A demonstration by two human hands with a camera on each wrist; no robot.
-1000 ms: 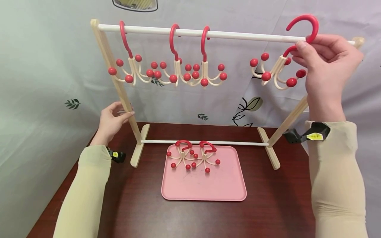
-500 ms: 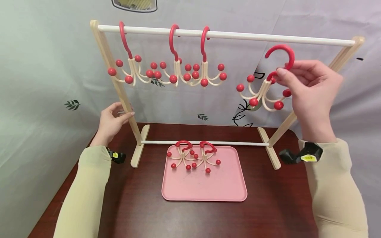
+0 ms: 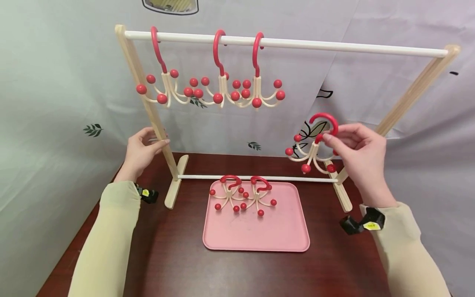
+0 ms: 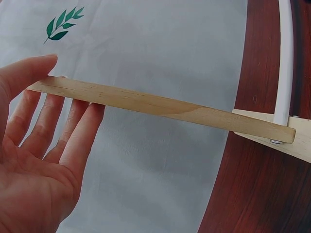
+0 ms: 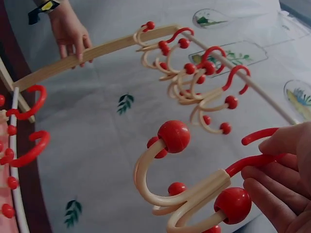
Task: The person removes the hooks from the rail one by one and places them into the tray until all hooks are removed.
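In the head view my right hand (image 3: 361, 159) pinches the red hook of a cream hanger (image 3: 313, 149) with red ball tips, held below the rack's top rod (image 3: 352, 47) and off it. The right wrist view shows the thumb and fingers of this hand (image 5: 284, 174) on the hook. Three like hangers, one of them (image 3: 257, 82) nearest the middle, hang from the rod's left half. My left hand (image 3: 140, 150) holds the rack's left wooden post (image 3: 148, 108); in the left wrist view the thumb lies on one side of the post (image 4: 160, 104), fingers on the other.
A pink tray (image 3: 256, 239) stands on the dark red table (image 3: 237, 272) with two more hangers, one on the left (image 3: 229, 195), at its back. The rack's lower rod (image 3: 311, 179) runs along the tray's back edge. Behind the rack hangs a pale patterned cloth (image 3: 237, 136).
My right hand has come down and to the left from the right part of the top rod, bringing the hanger along. The left hand stays on the post.
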